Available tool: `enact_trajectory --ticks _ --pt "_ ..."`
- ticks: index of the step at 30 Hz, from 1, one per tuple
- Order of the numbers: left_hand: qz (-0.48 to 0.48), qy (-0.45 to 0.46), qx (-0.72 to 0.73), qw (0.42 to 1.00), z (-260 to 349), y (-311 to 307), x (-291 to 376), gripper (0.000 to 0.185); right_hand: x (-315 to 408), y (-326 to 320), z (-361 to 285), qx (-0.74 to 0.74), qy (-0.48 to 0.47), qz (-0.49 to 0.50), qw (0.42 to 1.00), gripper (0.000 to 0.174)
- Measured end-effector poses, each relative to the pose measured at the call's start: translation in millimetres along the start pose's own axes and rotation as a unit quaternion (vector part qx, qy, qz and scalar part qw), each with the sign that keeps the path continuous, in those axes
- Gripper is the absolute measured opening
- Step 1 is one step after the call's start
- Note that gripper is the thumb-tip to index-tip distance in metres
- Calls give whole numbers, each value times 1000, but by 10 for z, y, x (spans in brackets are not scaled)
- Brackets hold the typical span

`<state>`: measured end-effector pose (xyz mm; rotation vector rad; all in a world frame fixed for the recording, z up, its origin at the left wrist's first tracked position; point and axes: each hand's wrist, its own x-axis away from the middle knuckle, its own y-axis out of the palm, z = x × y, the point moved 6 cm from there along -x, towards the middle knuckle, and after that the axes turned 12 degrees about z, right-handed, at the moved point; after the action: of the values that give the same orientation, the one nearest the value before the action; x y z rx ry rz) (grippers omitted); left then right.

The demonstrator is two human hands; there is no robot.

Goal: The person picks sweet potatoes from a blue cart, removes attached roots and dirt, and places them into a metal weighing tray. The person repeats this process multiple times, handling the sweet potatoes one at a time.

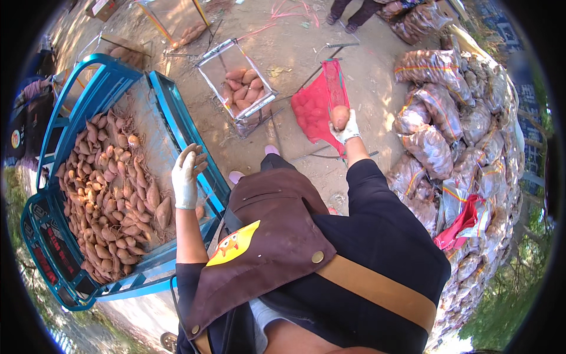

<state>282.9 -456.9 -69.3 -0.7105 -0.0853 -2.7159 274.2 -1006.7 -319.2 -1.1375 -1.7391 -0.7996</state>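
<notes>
In a white work glove, my right hand (349, 128) grips a sweet potato (339, 117) over a red mesh bag (311, 108). That bag hangs from a metal frame, and its lower part bulges with sweet potatoes. My left hand (187, 175), gloved too, is raised beside the side panel of a blue truck bed (177, 115). Its fingers are apart and slightly bent, with nothing in them. Inside the bed lies a large heap of sweet potatoes (117, 190), left of that hand.
A clear plastic bag (234, 82) on a square frame holds several sweet potatoes ahead. Filled plastic bags (442, 124) are stacked high on my right, with a red mesh piece (462, 225) on top. Another person's legs (351, 15) stand far ahead; a person (33, 106) is beyond the truck.
</notes>
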Motion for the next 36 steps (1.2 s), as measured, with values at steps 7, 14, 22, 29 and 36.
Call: enact_trajectory --ticks 7,14,22,29,36 --pt "24 23 -51 998 132 -179 237 50 -748 -233 -14 145 49 71 986 35" --pt "165 24 37 985 -93 -1052 557 47 -50 1314 857 389 -83 -160 903 35" --pt "530 198 -256 784 -263 -2665 1686 29 1902 2732 2659 521 -144 -398 742 28" --pt "728 -69 -157 663 -772 -3759 2515 105 3237 2270 4473 602 -12 -503 620 35" --pt "711 -50 8 702 -1055 -3880 2476 115 3965 1560 5488 689 -65 -628 357 42"
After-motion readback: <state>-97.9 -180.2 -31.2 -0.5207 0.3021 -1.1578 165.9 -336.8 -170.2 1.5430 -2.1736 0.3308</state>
